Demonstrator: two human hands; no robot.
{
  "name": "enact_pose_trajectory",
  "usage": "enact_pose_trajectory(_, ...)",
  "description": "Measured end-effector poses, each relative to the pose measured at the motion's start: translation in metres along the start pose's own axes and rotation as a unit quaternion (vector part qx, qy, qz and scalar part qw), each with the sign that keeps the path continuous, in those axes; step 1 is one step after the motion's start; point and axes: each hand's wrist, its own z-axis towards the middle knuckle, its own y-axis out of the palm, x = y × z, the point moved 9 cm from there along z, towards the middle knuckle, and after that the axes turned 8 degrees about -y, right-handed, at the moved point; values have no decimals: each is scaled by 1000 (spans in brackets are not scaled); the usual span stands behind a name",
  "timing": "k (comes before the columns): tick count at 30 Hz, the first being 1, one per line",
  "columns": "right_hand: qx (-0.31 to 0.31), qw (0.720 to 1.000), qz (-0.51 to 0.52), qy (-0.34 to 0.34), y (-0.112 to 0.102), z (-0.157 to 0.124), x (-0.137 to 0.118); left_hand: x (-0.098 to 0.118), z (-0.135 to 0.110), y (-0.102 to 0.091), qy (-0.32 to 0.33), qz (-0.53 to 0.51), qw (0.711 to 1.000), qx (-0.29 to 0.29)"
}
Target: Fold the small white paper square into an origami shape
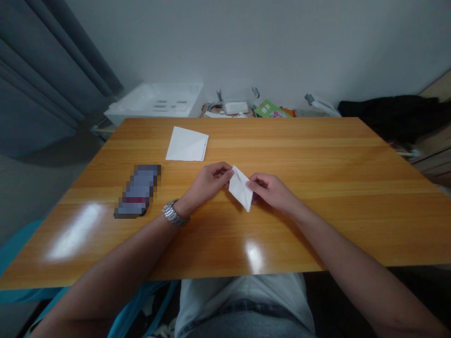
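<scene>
A small folded piece of white paper point(240, 190), roughly diamond-shaped with visible creases, is held between my two hands just over the table. My left hand point(211, 180) pinches its upper left corner between thumb and fingers. On the opposite edge, the thumb of my right hand point(269, 190) presses on top while the fingers curl behind the paper. The undersides of the paper and the fingertips behind it are hidden. Farther back, a flat white sheet point(187, 144) with a perforated right edge lies on the wood.
A phone point(138, 191), its screen blurred out, lies on the wooden table point(317, 155) to the left. Past the far edge are a white plastic tub point(165, 98), a green booklet point(271, 110), cables and dark cloth point(394, 110). A blue chair shows at lower left.
</scene>
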Motion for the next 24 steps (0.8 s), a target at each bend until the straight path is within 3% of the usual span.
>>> enact_pose_trajectory(4, -18, 1000, 21, 1, 11, -2, 0, 3, -1, 3, 13, 35, 999, -3)
enact_pose_trajectory(15, -35, 996, -78, -39, 8, -1, -5, 11, -4, 7, 29, 63, 998, 10)
enact_pose_trajectory(24, -39, 991, -115, -54, 8, -2, -13, 2, -2, 9, 13, 67, 998, 0)
